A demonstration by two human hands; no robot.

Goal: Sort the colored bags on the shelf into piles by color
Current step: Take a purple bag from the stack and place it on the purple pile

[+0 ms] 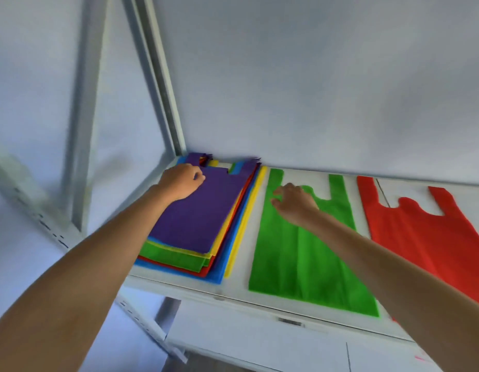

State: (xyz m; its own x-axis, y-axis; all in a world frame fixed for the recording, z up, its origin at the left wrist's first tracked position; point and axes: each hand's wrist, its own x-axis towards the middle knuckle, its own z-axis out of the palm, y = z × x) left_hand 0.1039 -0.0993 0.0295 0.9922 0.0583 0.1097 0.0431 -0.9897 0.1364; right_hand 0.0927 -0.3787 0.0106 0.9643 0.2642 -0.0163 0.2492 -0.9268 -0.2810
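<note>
Shelf (241,291) is running white across the frame, wall behind, grey upright (163,84) rising at its back-left corner. Red bag (421,237) is lying flat at the right end, long axis front to back, handles pointing at the wall, its near edge hidden by the right forearm. Green bag (294,259) is lying flat mid-shelf, same orientation, handles to the wall, apart from the red one with bare shelf between. Mixed stack (195,232) is sitting at the left end, long axis front to back but skewed slightly, handles toward the back corner; purple bag (203,210) is on top, with yellow, green, red and blue edges fanning out below and to the right. Left hand (182,181) is resting on the purple bag's upper left, fingers curled in, seemingly pinching the fabric near the handle; exact grip hard to tell. Right hand (294,205) is hovering over or touching the green bag's left handle, fingers loosely curled, holding nothing.
</note>
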